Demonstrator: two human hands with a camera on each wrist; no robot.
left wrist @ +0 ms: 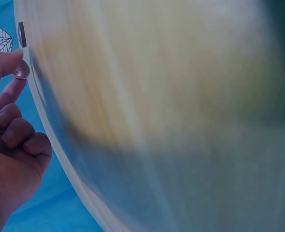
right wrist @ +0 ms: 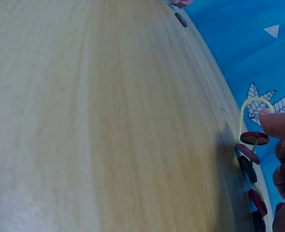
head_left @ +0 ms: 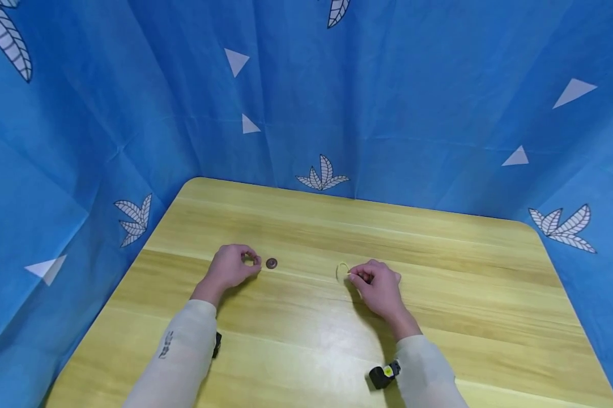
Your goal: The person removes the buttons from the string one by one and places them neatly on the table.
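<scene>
Yellow cord: in the right hand [head_left: 379, 285], pinched between thumb and forefinger, with a curved loop of the yellow cord [right wrist: 241, 118] rising beside the fingertips.
Strung buttons: a row along the cord, clearest from the right wrist; an upper red button [right wrist: 254, 138], a dull reddish button [right wrist: 247, 153], a black button [right wrist: 247, 169], a lower red button [right wrist: 257, 202] and a dark button [right wrist: 258, 221] at the bottom edge (partly cut off there).
Loose button: a dark round loose button [head_left: 271, 263] lying on the table [head_left: 296, 351], just beside the left fingertips and well apart from the cord.
Left hand: the left hand [head_left: 230, 267] is over the left part of the table, thumb and forefinger bent toward each other in a ring; whether it grasps something small between the tips, I cannot tell.
Right hand: grasping the cord, the other fingers curled in toward the palm.
Sleeves: a pale left sleeve [head_left: 176, 357] with a small dark print, and a pale right sleeve [head_left: 426, 368].
Wrist gear: a black device [head_left: 380, 377] with a yellow mark, by the right sleeve.
Backdrop: a blue curtain [head_left: 413, 102] with white triangles and leaf shapes, behind the table.
</scene>
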